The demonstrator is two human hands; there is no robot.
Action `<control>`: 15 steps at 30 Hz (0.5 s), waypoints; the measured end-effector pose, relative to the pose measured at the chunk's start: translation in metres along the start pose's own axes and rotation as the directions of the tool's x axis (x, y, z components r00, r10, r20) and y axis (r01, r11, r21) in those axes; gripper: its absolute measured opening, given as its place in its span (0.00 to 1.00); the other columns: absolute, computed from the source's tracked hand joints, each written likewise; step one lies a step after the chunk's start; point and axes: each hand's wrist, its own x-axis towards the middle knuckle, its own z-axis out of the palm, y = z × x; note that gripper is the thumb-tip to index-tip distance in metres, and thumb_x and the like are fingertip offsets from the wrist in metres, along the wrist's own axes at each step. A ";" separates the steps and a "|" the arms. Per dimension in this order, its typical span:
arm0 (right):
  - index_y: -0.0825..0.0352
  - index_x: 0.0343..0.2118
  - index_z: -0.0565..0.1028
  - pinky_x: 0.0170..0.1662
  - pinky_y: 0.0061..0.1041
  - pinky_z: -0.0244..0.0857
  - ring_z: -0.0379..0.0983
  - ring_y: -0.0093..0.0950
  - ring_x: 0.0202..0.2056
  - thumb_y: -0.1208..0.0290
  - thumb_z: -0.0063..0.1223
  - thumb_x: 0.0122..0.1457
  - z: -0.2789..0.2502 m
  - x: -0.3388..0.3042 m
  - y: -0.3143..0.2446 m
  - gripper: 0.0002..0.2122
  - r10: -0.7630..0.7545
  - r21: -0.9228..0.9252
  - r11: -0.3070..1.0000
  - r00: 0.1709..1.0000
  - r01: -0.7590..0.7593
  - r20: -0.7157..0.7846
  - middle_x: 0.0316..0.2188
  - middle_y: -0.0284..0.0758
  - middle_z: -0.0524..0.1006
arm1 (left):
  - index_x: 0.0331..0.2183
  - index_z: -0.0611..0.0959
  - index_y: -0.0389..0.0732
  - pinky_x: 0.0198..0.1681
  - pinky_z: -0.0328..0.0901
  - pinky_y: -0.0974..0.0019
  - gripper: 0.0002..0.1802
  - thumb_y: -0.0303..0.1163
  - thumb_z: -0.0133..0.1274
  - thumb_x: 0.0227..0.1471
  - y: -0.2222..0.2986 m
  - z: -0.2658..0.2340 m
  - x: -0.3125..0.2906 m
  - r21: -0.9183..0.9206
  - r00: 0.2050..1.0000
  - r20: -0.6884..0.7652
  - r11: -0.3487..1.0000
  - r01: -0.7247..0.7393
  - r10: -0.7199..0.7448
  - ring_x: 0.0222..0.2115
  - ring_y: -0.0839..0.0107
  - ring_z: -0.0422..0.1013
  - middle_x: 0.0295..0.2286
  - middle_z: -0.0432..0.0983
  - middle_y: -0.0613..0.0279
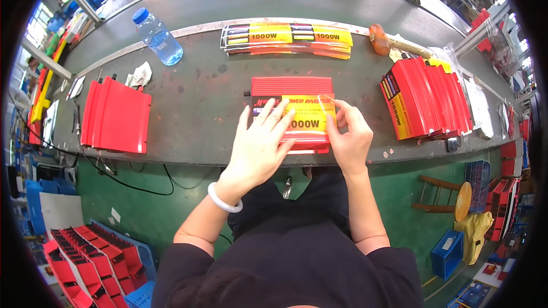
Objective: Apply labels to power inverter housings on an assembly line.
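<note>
A red ribbed metal electrical unit (292,85) lies on the bench right in front of me. Across its top is a yellow, red and black sticker (308,128). My left hand (260,137) rests flat on the sticker's left part, fingers spread. At the sticker's right edge, the thumb and fingers of my right hand (350,137) are closed on a corner that looks slightly lifted. Beyond the unit is a stack of matching stickers (285,39). Several labelled red units (425,100) stand in a row on the right, and plain red units (116,115) are on the left.
A water bottle with a blue cap (158,37) stands at the back left, near a crumpled tissue (138,75). A mallet (394,43) lies at the back right. Below the bench are a wooden stool (463,201), a blue crate (447,254) and racks of red housings (97,262).
</note>
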 end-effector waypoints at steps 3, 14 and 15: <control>0.69 0.39 0.76 0.27 0.25 0.66 0.70 0.27 0.21 0.81 0.58 0.48 -0.001 0.001 0.002 0.13 -0.002 -0.013 1.000 1.000 0.002 0.000 0.21 0.35 0.71 | 0.58 0.69 0.44 0.62 0.42 0.38 0.37 0.54 0.52 0.52 -0.010 -0.003 -0.010 0.098 0.993 -0.042 0.989 0.115 -0.112 0.62 0.55 0.50 0.61 0.55 0.53; 0.69 0.48 0.72 0.49 0.38 0.62 0.69 0.41 0.46 0.72 0.59 0.50 0.005 0.003 -0.028 0.20 -0.223 -0.215 0.947 0.971 0.238 0.090 0.44 0.42 0.73 | 0.60 0.59 0.31 0.62 0.39 0.38 0.46 0.53 0.52 0.51 -0.009 0.006 -0.018 0.066 0.986 -0.051 0.984 0.163 -0.160 0.64 0.56 0.46 0.63 0.48 0.48; 0.70 0.54 0.68 0.58 0.40 0.56 0.63 0.44 0.56 0.67 0.60 0.49 0.022 -0.003 -0.033 0.28 -0.284 -0.079 0.949 0.935 0.306 0.210 0.52 0.45 0.69 | 0.61 0.58 0.31 0.63 0.39 0.39 0.46 0.50 0.53 0.50 -0.011 0.008 -0.017 0.050 0.991 -0.030 0.990 0.129 -0.127 0.64 0.55 0.45 0.63 0.47 0.47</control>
